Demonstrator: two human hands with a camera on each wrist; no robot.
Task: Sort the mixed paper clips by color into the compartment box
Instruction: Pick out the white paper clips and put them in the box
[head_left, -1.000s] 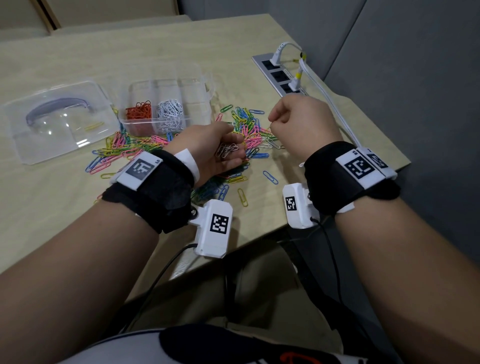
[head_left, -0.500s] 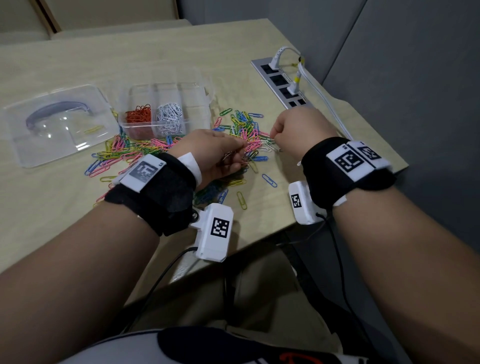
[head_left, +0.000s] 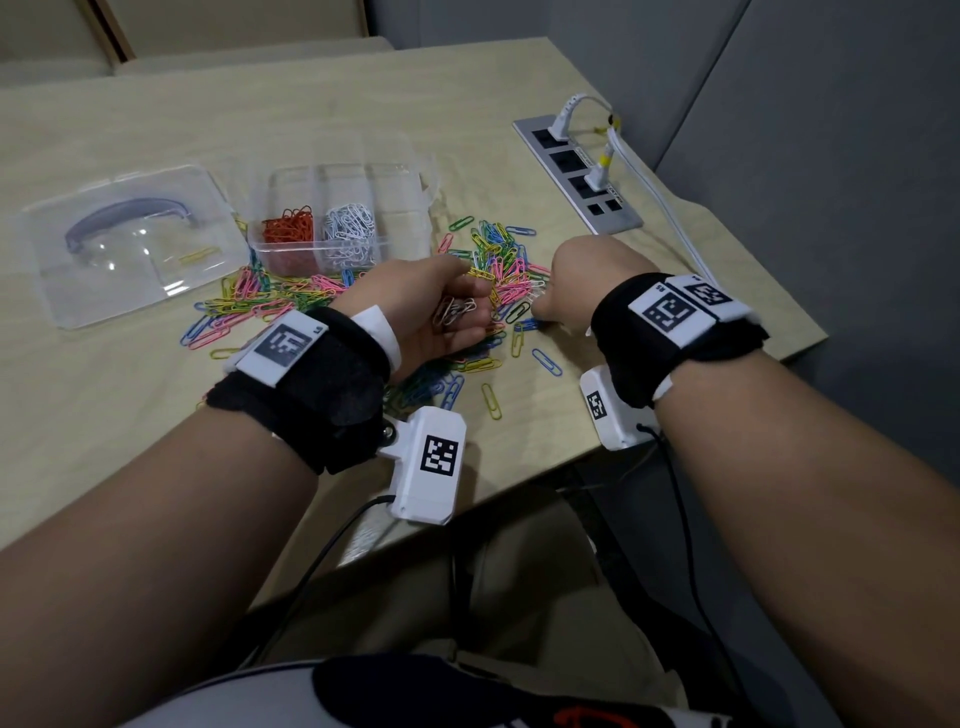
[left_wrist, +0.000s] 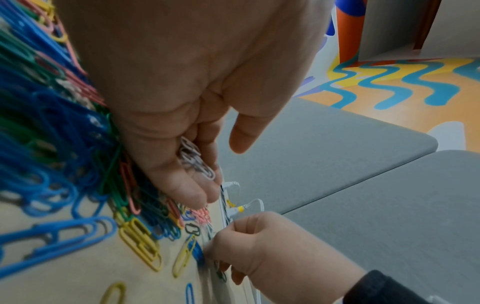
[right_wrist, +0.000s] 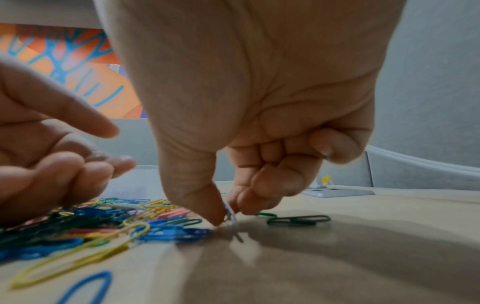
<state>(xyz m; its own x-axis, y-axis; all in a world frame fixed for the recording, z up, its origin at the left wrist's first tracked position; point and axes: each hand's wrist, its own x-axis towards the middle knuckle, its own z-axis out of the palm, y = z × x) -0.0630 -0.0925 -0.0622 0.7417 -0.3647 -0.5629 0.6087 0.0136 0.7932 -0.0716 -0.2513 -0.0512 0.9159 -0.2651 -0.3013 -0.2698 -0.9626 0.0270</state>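
Our right hand (right_wrist: 231, 207) pinches one white paper clip (right_wrist: 232, 216), standing nearly upright on the counter (head_left: 130, 374). Our left hand (head_left: 441, 317), cupped around gathered white clips (head_left: 454, 312), lies close at nine o'clock; the compartment box (head_left: 332, 249) sits at eleven.

left hand (left_wrist: 187, 92) palm up over mixed paper clips (left_wrist: 59, 156), fingers loosely curled, cupping small bunch of white clips (left_wrist: 196, 162). right hand (left_wrist: 262, 246) low at desk (left_wrist: 83, 288) edge, grip pinched on something pale, too blurred to tell. yellow clips (left_wrist: 141, 242) and blue clips (left_wrist: 49, 240) lie loose nearby.
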